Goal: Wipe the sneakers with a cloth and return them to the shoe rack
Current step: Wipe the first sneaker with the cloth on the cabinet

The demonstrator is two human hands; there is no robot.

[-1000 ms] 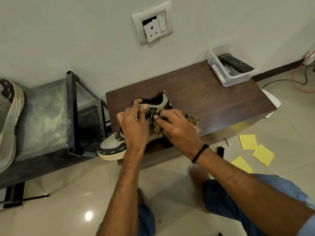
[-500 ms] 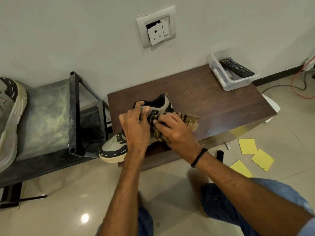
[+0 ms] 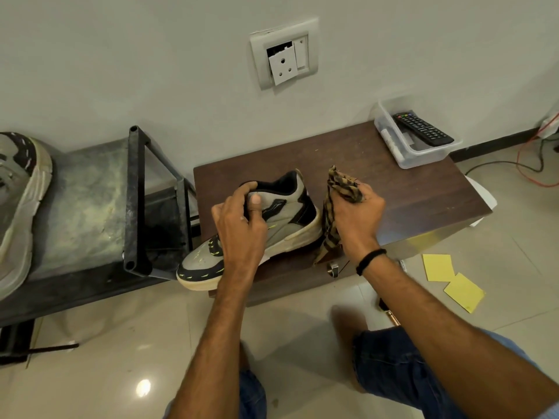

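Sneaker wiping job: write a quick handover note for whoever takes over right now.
The left hand grips the sneaker at its collar, steadying it on the brown table, toe past the edge.
The right hand grips the cloth beside the heel.
The second sneaker lies on the shoe rack.
Done: how much is wiped cannot be told.
To do: finish wiping, return this sneaker to the rack.

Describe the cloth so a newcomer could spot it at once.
Start at the dark wooden table in mid-frame. A grey sneaker sits on it, held by the left hand; just right of its heel, the right hand grips the cloth. It is the only striped tan-and-black fabric, bunched and hanging limp.
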